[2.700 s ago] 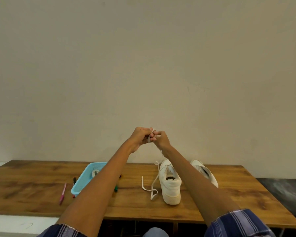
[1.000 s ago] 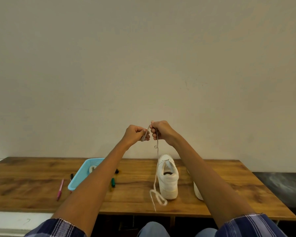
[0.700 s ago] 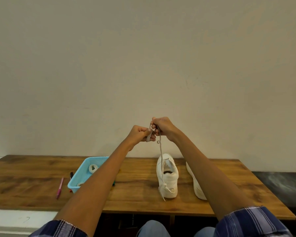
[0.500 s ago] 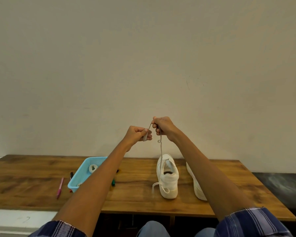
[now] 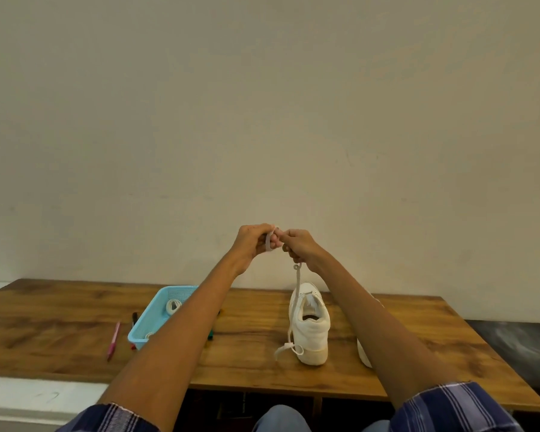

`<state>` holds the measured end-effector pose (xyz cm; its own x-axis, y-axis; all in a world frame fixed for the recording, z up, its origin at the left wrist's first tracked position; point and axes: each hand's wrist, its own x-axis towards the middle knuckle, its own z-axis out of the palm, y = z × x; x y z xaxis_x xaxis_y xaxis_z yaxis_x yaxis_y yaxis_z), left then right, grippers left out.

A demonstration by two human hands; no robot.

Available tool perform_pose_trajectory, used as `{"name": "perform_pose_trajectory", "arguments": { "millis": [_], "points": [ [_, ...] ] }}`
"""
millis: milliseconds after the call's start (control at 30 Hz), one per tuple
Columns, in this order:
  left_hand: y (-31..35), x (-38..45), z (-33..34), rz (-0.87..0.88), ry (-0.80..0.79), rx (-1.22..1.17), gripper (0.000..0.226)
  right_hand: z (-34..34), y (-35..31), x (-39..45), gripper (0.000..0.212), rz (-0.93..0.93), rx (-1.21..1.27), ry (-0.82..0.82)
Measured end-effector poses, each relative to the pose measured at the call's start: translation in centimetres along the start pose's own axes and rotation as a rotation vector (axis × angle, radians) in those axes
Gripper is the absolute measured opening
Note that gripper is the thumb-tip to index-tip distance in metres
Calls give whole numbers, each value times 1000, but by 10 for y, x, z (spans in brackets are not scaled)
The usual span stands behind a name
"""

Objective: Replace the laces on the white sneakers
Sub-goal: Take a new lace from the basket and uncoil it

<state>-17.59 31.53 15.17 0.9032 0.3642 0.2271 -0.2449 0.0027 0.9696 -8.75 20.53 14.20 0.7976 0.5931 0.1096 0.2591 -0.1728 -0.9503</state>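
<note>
A white sneaker stands heel toward me on the wooden table. A second white sneaker lies to its right, mostly hidden behind my right forearm. Both hands are raised above the table and meet in front of the wall. My left hand has a white lace wound round its fingers. My right hand pinches the same lace right beside it. The lace hangs down from my right hand past the sneaker's left side, and its loose end curls on the table by the heel.
A light blue basket with coiled white laces sits left of centre, partly behind my left forearm. A pink pen and a black marker lie to its left. A dark surface adjoins the table's right end.
My hands have come back together and the left hand has taken another turn of lace round its fingers. The hanging lace is shorter, and its end now lies by the sneaker's heel.
</note>
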Motion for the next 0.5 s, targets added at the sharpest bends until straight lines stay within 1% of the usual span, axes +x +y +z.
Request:
{"name": "perform_pose_trajectory", "arguments": {
  "millis": [67,133,200,267,333,367,400,433,500],
  "points": [
    [7,3,-3,8,106,-197,26,1,2,0,37,17,19,5],
    [15,8,-6,26,191,-301,24,2,10,2,43,49,-1,18],
    [23,11,-6,42,223,-312,23,4,25,6,48,88,-87,15],
    [27,13,-4,49,232,-301,22,6,42,10,53,118,-232,-20],
    [28,15,-2,48,251,-269,21,9,53,15,47,98,-408,-31],
    [28,16,-1,47,256,-254,21,10,53,17,39,58,-467,-1],
    [27,17,-1,45,254,-242,21,12,49,17,31,5,-457,36],
    [26,17,-1,41,248,-232,21,13,40,15,29,-47,-371,53],
    [24,17,0,28,231,-200,21,15,16,8,34,-165,-138,5]
  ]
}}
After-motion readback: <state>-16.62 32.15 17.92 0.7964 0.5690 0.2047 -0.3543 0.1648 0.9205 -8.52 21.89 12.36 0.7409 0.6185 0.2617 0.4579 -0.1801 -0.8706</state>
